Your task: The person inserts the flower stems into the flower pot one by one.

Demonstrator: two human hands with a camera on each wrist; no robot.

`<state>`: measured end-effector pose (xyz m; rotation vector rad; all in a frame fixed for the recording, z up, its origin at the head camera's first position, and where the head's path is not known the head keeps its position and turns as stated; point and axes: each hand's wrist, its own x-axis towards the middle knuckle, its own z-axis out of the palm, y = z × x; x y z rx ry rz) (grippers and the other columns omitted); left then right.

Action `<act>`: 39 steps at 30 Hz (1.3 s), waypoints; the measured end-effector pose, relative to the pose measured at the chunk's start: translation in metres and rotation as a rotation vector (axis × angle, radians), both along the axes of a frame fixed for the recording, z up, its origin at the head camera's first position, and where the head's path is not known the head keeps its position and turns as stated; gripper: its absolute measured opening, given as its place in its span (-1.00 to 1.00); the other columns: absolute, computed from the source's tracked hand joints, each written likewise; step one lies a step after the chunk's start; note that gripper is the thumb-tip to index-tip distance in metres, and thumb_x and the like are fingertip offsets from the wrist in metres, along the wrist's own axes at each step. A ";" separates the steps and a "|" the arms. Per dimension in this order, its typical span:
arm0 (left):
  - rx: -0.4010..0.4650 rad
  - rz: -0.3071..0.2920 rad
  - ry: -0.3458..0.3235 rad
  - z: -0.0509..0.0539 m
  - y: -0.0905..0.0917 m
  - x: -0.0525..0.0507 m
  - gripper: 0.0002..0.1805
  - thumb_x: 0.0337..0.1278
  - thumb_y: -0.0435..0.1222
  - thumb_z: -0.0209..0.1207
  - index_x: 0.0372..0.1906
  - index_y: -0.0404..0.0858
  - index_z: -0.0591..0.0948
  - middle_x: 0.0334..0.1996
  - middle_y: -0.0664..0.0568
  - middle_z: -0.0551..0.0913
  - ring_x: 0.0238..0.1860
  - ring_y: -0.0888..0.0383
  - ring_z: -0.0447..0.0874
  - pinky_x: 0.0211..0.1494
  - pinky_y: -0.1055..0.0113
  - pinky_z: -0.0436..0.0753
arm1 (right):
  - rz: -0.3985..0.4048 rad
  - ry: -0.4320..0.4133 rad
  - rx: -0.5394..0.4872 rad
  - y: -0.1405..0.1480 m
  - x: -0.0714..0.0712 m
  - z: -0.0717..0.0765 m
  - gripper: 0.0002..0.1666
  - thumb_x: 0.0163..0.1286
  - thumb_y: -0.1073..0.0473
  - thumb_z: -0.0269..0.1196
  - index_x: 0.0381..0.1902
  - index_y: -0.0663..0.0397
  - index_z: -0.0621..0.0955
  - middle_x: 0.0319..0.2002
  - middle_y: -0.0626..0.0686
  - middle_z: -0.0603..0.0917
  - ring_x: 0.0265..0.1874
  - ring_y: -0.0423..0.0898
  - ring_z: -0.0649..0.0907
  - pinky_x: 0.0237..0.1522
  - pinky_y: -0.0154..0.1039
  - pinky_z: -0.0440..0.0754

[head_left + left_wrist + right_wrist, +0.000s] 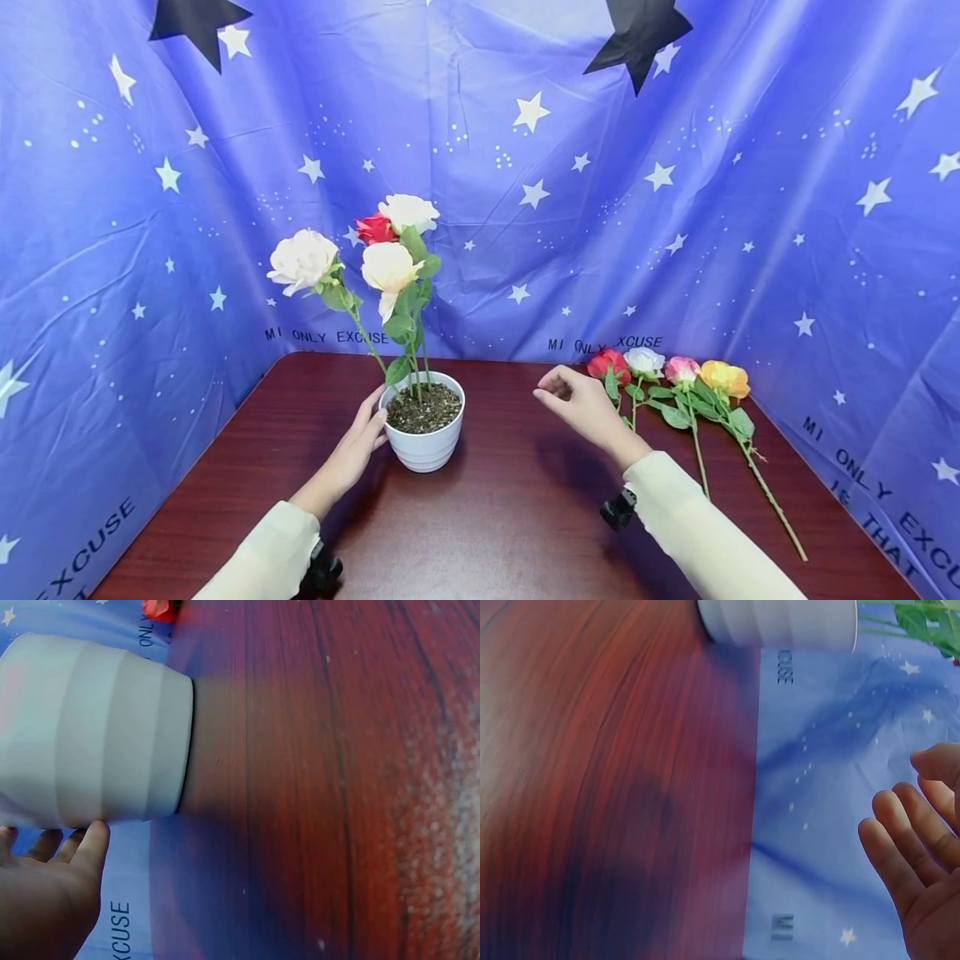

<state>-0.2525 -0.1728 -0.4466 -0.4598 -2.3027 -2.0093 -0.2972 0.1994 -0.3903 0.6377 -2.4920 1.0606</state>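
Pot stands upright on the table in the head view, four roses rising from its soil! Left hand rests extended fingers against its side; right hand hovers near four lying roses, fingers loosely bent, gripping nothing. Left wrist view: fingertips meet the pot's wall. Right wrist view: relaxed fingers, apart from the pot.

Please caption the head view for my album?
Left hand touching a white pot of blooms, right hand near four loose flowers on the table.
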 end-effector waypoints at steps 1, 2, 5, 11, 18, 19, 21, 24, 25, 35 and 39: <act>-0.001 0.000 -0.001 0.000 0.000 0.000 -0.40 0.64 -0.16 -0.24 0.59 -0.25 -0.04 0.55 -0.31 -0.06 0.46 -0.25 0.04 0.42 -0.20 0.24 | -0.006 -0.001 0.005 0.005 0.001 0.000 -0.86 0.32 0.07 0.41 -0.25 -0.10 0.65 -0.39 -0.20 0.68 -0.39 -0.23 0.64 -0.30 -0.25 0.63; 0.000 -0.001 -0.003 0.001 -0.001 0.000 -0.39 0.64 -0.15 -0.24 0.59 -0.25 -0.03 0.55 -0.31 -0.06 0.46 -0.24 0.04 0.42 -0.20 0.24 | -0.011 -0.002 0.007 0.010 0.001 -0.001 -0.86 0.32 0.07 0.42 -0.25 -0.10 0.65 -0.39 -0.20 0.68 -0.39 -0.23 0.64 -0.30 -0.25 0.62; -0.007 0.001 -0.007 0.002 -0.001 0.000 -0.39 0.64 -0.14 -0.22 0.59 -0.23 -0.02 0.55 -0.30 -0.04 0.46 -0.24 0.07 0.42 -0.18 0.26 | -0.032 -0.009 0.019 0.024 0.002 -0.003 -0.86 0.32 0.07 0.42 -0.25 -0.10 0.65 -0.38 -0.19 0.69 -0.39 -0.22 0.64 -0.31 -0.26 0.61; -0.006 0.011 -0.003 0.001 -0.004 -0.002 -0.41 0.62 -0.16 -0.14 0.57 -0.21 0.05 0.49 -0.33 0.11 0.40 -0.23 0.22 0.38 -0.10 0.36 | -0.074 -0.013 0.031 0.052 0.003 -0.008 -0.86 0.35 0.07 0.40 -0.22 -0.06 0.65 -0.36 -0.14 0.70 -0.37 -0.19 0.64 -0.33 -0.26 0.60; 0.042 0.027 -0.006 -0.001 -0.006 -0.003 -0.43 0.59 -0.22 -0.05 0.54 -0.22 0.15 0.37 -0.36 0.28 0.32 -0.21 0.34 0.30 -0.05 0.49 | -0.149 -0.045 0.060 0.083 0.006 -0.016 -0.81 0.37 0.04 0.38 -0.19 -0.01 0.65 -0.37 -0.10 0.69 -0.40 -0.17 0.61 -0.39 -0.27 0.56; 0.053 0.030 -0.009 -0.001 -0.006 -0.002 -0.43 0.58 -0.22 -0.04 0.54 -0.22 0.16 0.36 -0.35 0.29 0.31 -0.21 0.35 0.28 -0.05 0.50 | -0.158 -0.054 0.069 0.088 0.006 -0.018 -0.80 0.37 0.04 0.38 -0.18 0.00 0.65 -0.36 -0.10 0.69 -0.39 -0.17 0.62 -0.39 -0.26 0.56; 0.071 0.035 -0.017 -0.001 -0.006 -0.002 -0.43 0.57 -0.23 -0.02 0.53 -0.23 0.17 0.36 -0.35 0.30 0.31 -0.20 0.35 0.26 -0.06 0.52 | -0.175 -0.077 0.082 0.095 0.006 -0.022 -0.78 0.36 0.05 0.38 -0.16 0.04 0.65 -0.35 -0.09 0.70 -0.38 -0.17 0.62 -0.38 -0.25 0.56; 0.076 0.038 -0.014 -0.001 -0.005 -0.002 -0.44 0.57 -0.24 -0.02 0.52 -0.25 0.17 0.35 -0.35 0.30 0.30 -0.21 0.37 0.25 -0.02 0.54 | -0.176 -0.128 0.082 0.104 0.007 -0.027 -0.75 0.35 0.11 0.39 -0.13 0.11 0.63 -0.33 -0.06 0.70 -0.39 -0.15 0.63 -0.38 -0.25 0.58; 0.076 0.040 -0.011 -0.001 -0.005 -0.002 -0.44 0.57 -0.25 -0.03 0.52 -0.26 0.17 0.35 -0.36 0.30 0.30 -0.21 0.38 0.25 -0.02 0.54 | -0.172 -0.144 0.080 0.107 0.007 -0.029 -0.74 0.34 0.12 0.39 -0.12 0.13 0.62 -0.33 -0.05 0.70 -0.40 -0.15 0.63 -0.39 -0.26 0.58; 0.079 0.031 -0.035 0.001 -0.007 -0.002 -0.44 0.58 -0.26 -0.05 0.53 -0.25 0.15 0.36 -0.36 0.27 0.32 -0.23 0.35 0.27 -0.03 0.52 | -0.149 -0.367 0.009 0.117 0.008 -0.043 -0.65 0.28 0.30 0.36 -0.05 0.39 0.54 -0.29 0.13 0.70 -0.46 -0.02 0.70 -0.46 -0.23 0.71; 0.077 0.031 -0.036 0.002 -0.007 -0.001 -0.43 0.58 -0.25 -0.05 0.53 -0.26 0.14 0.37 -0.38 0.25 0.33 -0.23 0.34 0.27 -0.02 0.52 | -0.148 -0.464 0.001 0.118 0.008 -0.045 -0.58 0.29 0.31 0.35 0.00 0.47 0.50 -0.33 0.13 0.69 -0.42 0.02 0.71 -0.44 -0.14 0.74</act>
